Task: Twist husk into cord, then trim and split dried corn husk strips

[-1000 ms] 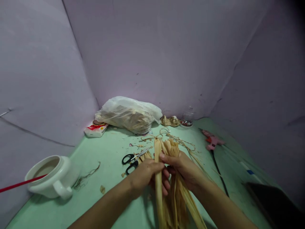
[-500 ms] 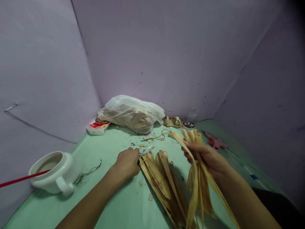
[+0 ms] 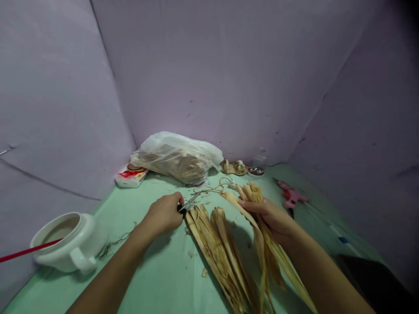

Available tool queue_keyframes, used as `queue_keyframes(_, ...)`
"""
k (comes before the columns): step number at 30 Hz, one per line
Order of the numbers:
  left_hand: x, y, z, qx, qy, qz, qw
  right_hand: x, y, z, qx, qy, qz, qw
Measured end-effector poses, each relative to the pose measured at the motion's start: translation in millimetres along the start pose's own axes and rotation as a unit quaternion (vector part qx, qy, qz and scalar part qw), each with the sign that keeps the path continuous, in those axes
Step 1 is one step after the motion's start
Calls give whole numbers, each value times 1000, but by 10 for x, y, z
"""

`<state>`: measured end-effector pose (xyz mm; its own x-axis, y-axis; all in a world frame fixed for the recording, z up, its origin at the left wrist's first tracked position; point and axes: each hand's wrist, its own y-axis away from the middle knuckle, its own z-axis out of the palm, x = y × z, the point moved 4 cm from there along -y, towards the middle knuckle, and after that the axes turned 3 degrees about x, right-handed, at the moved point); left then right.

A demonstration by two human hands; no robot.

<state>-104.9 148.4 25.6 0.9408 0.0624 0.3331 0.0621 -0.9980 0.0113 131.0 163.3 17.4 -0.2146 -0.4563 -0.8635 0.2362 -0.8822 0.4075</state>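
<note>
My left hand (image 3: 166, 213) is closed around the black handles of a pair of scissors (image 3: 190, 201), whose blades point up and to the right. In my right hand (image 3: 268, 214) is a bunch of dried husk strips (image 3: 250, 192), gripped near its top so the long ends hang down towards me. One pale strip sticks out to the left of that bunch. Between the hands, more dried husks (image 3: 212, 248) lie on the green table (image 3: 163, 279), their cut ends towards the back. The scissor blades are just above these ends.
A white plastic bag (image 3: 178, 157) lies at the back wall beside a tissue pack (image 3: 131, 176). Further right are a woven piece (image 3: 234, 167), a small dish (image 3: 255, 171) and a pink glue gun (image 3: 291, 195). A white ceramic pot (image 3: 70, 240) stands at left. Scraps and twine (image 3: 209, 189) lie mid-table.
My left hand has lifted the scissors slightly, up and away from the husks on the table. My right hand has brought its bunch a little to the left.
</note>
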Motion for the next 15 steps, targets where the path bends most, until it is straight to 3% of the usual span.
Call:
queue_keyframes(3, 45, 9, -40, -26, 215, -32, 976, 1, -35, -4, 4, -6, -27, 1000)
queue_keyframes(8, 299, 132, -25, -114, 551, -59, 825, -12, -44, 0, 9, -51, -45, 998)
queue_keyframes(10, 381, 173, -8, -133, 611, -54, 778, -17, -60, -35, 23, -48, -62, 997)
queue_keyframes(12, 436, 207, 26, -159, 640, -51, 750, -22, -76, -69, 32, -39, -78, 996)
queue_keyframes(15, 493, 253, 77, -205, 648, -32, 733, -38, -82, -71, 4, -39, -89, 995)
